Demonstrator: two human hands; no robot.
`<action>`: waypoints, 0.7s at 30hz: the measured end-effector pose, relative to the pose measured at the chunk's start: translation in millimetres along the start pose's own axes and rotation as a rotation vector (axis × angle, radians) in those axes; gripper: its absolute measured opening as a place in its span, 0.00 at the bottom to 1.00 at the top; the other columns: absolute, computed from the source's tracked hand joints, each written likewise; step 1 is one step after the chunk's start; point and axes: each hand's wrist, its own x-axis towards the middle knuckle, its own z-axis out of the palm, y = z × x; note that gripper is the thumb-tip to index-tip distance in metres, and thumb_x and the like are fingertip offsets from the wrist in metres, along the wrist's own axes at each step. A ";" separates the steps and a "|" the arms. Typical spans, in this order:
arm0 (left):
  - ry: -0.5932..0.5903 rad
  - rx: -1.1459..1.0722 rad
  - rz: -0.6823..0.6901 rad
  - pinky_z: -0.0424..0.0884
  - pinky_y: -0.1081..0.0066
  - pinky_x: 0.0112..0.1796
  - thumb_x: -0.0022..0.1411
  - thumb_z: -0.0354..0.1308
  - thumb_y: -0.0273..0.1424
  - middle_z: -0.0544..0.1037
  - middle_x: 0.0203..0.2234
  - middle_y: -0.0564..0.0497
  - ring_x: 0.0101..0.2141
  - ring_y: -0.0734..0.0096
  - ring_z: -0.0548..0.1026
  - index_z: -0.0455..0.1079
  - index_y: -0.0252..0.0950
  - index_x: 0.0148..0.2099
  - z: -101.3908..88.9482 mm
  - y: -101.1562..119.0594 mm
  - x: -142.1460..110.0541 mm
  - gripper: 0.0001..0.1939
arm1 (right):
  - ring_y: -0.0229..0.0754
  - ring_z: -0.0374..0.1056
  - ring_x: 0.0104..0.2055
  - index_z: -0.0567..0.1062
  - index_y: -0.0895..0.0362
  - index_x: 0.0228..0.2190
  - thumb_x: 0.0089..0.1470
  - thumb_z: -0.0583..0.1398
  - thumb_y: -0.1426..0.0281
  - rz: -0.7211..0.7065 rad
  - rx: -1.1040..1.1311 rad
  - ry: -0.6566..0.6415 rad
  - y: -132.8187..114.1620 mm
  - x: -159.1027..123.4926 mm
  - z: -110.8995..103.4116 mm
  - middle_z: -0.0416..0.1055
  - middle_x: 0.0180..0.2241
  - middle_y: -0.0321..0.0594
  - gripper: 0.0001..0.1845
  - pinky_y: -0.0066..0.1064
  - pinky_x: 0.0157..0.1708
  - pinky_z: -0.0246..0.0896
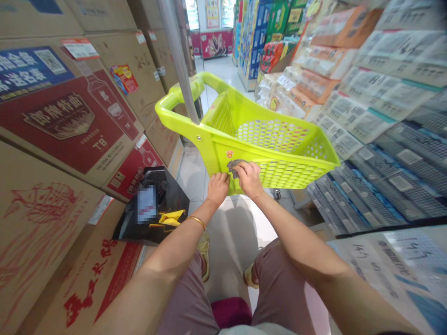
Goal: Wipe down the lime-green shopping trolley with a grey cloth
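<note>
One grey wad [233,168] is pinched in the right hand [248,178], left hand [218,187] curled on the green cart [218,151]; carton [111,135] reads “郎牌特曲”.

Cartons [63,116] stacked left, black bag [175,197] beside; wrapped packs [377,100] right.

Both arms extended forward, left hand [219,186] lower, right fingers [242,168] curled

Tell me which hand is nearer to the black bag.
Left. The left hand touches the green basket between the black bag and the right hand, which is farther off, holding a grey pad.
</note>
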 end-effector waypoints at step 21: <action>0.011 -0.046 0.026 0.57 0.65 0.34 0.66 0.44 0.30 0.70 0.28 0.46 0.36 0.63 0.65 0.71 0.38 0.39 6.0 -9.6 4.6 0.14 | 0.45 0.54 0.43 0.72 0.52 0.42 0.60 0.49 0.70 -0.245 -0.025 -0.438 3.2 -50.5 25.8 0.68 0.44 0.42 0.14 0.37 0.40 0.48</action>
